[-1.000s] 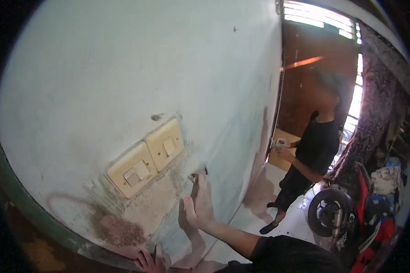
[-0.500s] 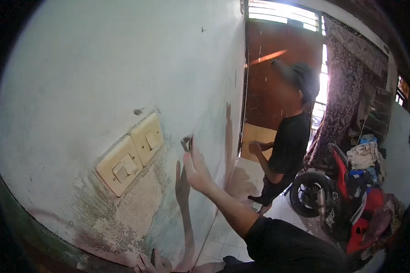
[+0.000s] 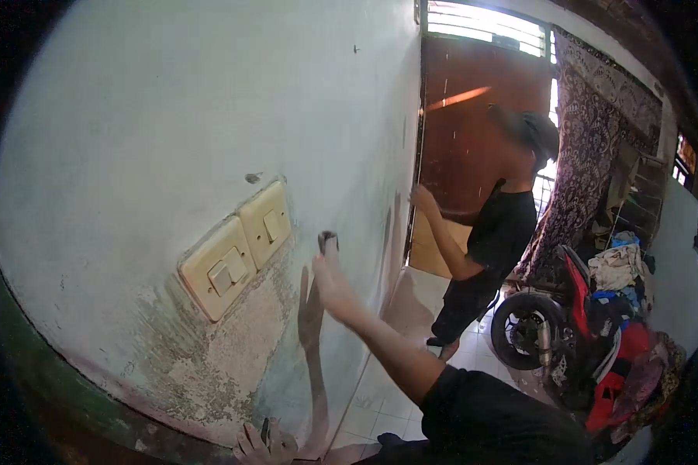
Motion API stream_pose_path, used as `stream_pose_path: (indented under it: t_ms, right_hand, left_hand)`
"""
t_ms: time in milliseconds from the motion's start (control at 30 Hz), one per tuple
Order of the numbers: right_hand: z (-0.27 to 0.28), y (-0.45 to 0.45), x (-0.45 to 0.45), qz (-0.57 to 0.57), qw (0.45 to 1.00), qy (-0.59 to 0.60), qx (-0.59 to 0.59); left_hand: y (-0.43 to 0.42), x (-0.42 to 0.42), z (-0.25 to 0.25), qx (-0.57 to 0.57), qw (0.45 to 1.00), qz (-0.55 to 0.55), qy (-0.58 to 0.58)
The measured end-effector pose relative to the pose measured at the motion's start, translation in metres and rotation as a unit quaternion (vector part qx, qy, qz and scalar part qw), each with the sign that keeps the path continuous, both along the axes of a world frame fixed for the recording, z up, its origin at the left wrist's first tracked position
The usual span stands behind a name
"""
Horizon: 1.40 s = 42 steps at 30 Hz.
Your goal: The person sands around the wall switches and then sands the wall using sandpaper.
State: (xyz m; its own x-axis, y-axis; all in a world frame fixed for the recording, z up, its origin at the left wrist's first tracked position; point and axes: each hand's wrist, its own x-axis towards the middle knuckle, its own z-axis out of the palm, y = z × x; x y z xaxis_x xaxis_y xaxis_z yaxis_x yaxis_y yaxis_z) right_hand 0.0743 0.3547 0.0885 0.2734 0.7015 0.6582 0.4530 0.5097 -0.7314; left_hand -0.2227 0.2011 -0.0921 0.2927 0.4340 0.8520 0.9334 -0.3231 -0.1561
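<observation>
My right hand (image 3: 337, 291) is raised against the pale, worn wall (image 3: 171, 101), to the right of the light switches. Its fingers are closed on a small dark grey folded piece (image 3: 328, 239), whose exact kind I cannot make out. To the left of it are two cream switch plates, a double one (image 3: 217, 267) and a single one (image 3: 265, 222). Under these the paint is scraped to a rough bare patch (image 3: 236, 349). My left hand (image 3: 265, 446) shows at the bottom edge, fingers spread near the lower wall. Between its fingers is a dark strip, possibly shadow.
Another person (image 3: 504, 225) in dark clothes stands by the brown door (image 3: 465, 139), one arm raised towards the wall. To the right are a motorbike wheel (image 3: 527, 329), red bodywork (image 3: 578, 291) and piled clothes (image 3: 620, 267). A patterned curtain (image 3: 589, 139) hangs behind.
My right hand and the grey piece have shifted slightly along the wall, and the view has turned a little. The other person has raised a forearm towards the wall.
</observation>
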Motion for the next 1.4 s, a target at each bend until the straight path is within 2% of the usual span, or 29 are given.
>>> stream_pose_path:
  t_ms: [33,100,233,367,433,533,600,667,800,867,900,967,1000,1033,1067,1100,1133,1167,1267,1333,1400]
  right_hand:
    - [0.012,0.003,0.010,-0.001,1.000,0.001,-0.001]
    - [0.034,0.008,0.030,0.047,0.988,0.093,-0.111]
    - [0.042,0.024,0.056,0.026,0.985,0.112,-0.125]
    - [0.033,0.040,0.074,0.006,0.993,0.057,-0.100]
    - [0.034,0.041,0.079,0.011,0.995,0.049,-0.087]
    - [0.041,0.044,0.090,0.006,0.986,0.093,-0.136]
    - [0.043,0.048,0.098,-0.011,0.991,0.046,-0.124]
    - [0.044,0.049,0.114,0.018,0.989,0.037,-0.141]
    - [0.053,0.040,0.130,0.037,0.980,-0.035,-0.191]
    - [0.061,0.035,0.131,0.040,0.976,-0.057,-0.208]
    - [0.063,0.034,0.133,0.044,0.974,-0.069,-0.211]
    - [0.063,0.035,0.138,0.047,0.972,-0.079,-0.215]
    - [0.062,0.037,0.140,0.031,0.970,-0.114,-0.210]
    - [0.061,0.040,0.142,0.016,0.967,-0.150,-0.206]
    - [0.061,0.043,0.143,0.017,0.967,-0.150,-0.206]
    - [0.060,0.047,0.143,-0.041,0.950,-0.219,-0.217]
    - [0.060,0.050,0.142,-0.098,0.926,-0.287,-0.226]
    - [0.066,0.047,0.137,-0.098,0.925,-0.289,-0.225]
    - [0.074,0.035,0.119,-0.143,0.906,-0.320,-0.236]
    - [0.076,0.029,0.109,-0.159,0.909,-0.296,-0.246]
    - [0.060,0.019,0.099,-0.163,0.897,-0.356,-0.205]
  left_hand:
    - [0.002,0.002,0.000,0.021,1.000,0.016,0.005]
    - [0.003,0.004,0.001,0.045,0.999,0.029,0.009]
    - [-0.001,0.001,-0.005,0.006,0.999,0.046,0.022]
    - [-0.001,0.001,-0.010,-0.005,0.998,0.056,0.009]
    - [0.000,0.004,-0.001,0.018,0.999,0.042,0.009]
    - [-0.001,0.001,0.003,0.035,0.999,0.026,0.017]
    - [0.000,0.001,0.002,0.028,0.999,0.024,0.025]
    - [0.003,0.004,0.003,0.065,0.998,0.006,0.004]
    - [0.000,-0.002,-0.006,0.041,0.999,-0.010,-0.003]
    - [-0.008,-0.005,-0.008,-0.053,0.998,0.023,0.009]
    - [-0.007,-0.004,-0.009,-0.055,0.998,0.022,0.010]
    - [0.000,0.003,0.006,0.022,1.000,0.019,0.000]
    - [-0.003,0.016,0.013,0.022,1.000,0.019,0.000]
    - [-0.012,0.035,0.019,-0.026,0.985,0.009,-0.168]
    - [-0.017,0.046,0.022,-0.074,0.941,0.000,-0.331]
    - [-0.015,0.035,0.018,-0.074,0.940,0.001,-0.332]
    - [-0.012,0.013,0.009,-0.045,0.988,0.029,-0.147]
    - [-0.011,0.003,0.010,-0.014,0.997,0.058,0.044]
    - [-0.014,0.008,0.018,0.020,0.997,0.059,0.035]
    - [-0.011,0.002,0.000,0.009,0.998,0.053,0.017]
    - [-0.008,0.002,0.001,0.004,0.999,0.046,-0.002]
